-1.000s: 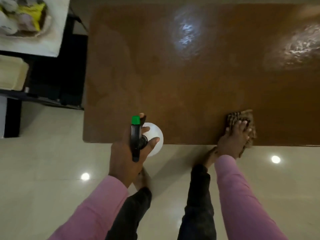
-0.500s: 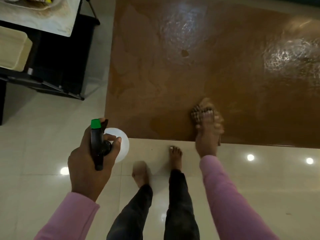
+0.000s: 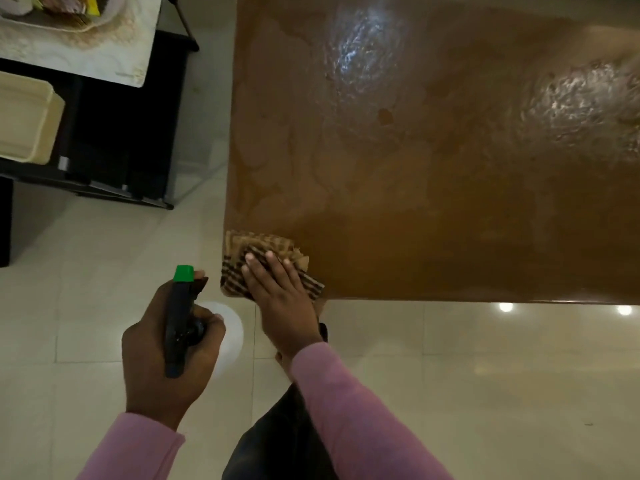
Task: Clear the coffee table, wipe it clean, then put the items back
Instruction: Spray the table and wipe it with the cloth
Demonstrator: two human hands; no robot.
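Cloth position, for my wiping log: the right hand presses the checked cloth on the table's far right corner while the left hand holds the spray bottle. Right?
No. The head view shows the right hand pressing the checked cloth on the near left corner of the table; the left hand does hold the spray bottle.

Black stand [image 3: 114, 133]: well beyond the left hand [image 3: 156, 344], off to its left. White mat [image 3: 104, 60]: lying on the stand's top. Cream tray [image 3: 24, 119]: nearer than the mat, at the far left; its level cannot be told. Pale tiled floor [image 3: 86, 271]: beneath both hands. Two bright reflections [image 3: 506, 307]: on the tiles, well to the right of the right hand [image 3: 282, 299].
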